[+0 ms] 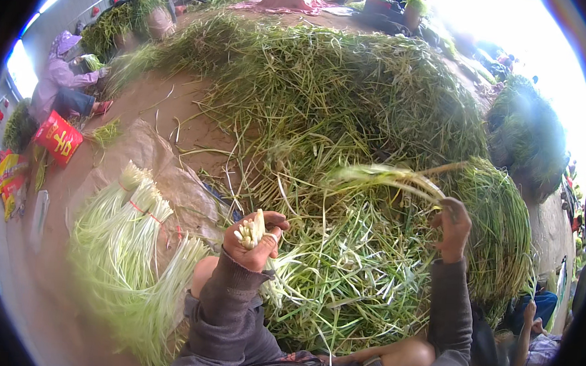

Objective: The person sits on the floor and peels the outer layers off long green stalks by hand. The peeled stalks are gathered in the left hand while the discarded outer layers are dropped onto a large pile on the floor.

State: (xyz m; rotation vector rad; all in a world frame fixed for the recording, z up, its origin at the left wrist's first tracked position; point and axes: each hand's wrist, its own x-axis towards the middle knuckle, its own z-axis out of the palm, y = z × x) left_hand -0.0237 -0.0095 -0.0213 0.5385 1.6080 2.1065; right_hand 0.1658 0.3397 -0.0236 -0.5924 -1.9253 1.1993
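Note:
My left hand (256,240) is closed around a bundle of pale stalks (250,231), their cut ends facing up. Their leaves seem to trail down to the right of my wrist. Out to the right, my right hand (453,225) pinches a few long green-yellow leaves (388,175), whose far ends are blurred. Loose green leaves and peelings (358,266) lie heaped between my arms. At my left, cleaned pale-green stalks (126,234) rest in bundles, some tied with a red band (145,211).
A large heap of leafy stalks (347,86) spreads ahead, with an upright bundle (499,233) at right. Brown sheeting (121,149) covers ground at left. A red printed bag (59,138) stands near a seated person (62,76); another person (538,345) sits at lower right.

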